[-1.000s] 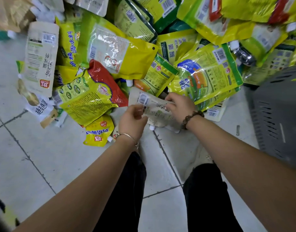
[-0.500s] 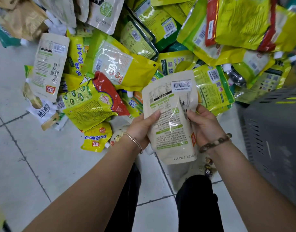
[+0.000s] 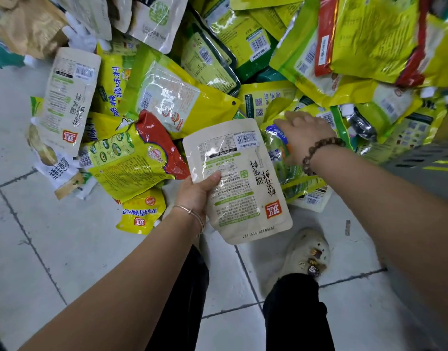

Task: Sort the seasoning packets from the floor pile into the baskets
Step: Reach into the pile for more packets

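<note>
A beige flat plastic pouch [image 3: 243,178] is pinched by left hand [image 3: 195,193], long axis fwd. A glossy yellow-green packet [image 3: 277,153], just R of it, is covered by right hand [image 3: 303,138]; grip not discernible.

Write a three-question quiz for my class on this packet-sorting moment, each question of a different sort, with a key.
1. True or false: both hands hold the cream packet.
2. Which wrist wears the dark bead bracelet? A. left B. right C. neither
3. Fill in: the grey basket stands at the person's ____ side.

Key
1. False: only the left hand grips it, while the right hand reaches onto the pile.
2. B
3. right
</note>
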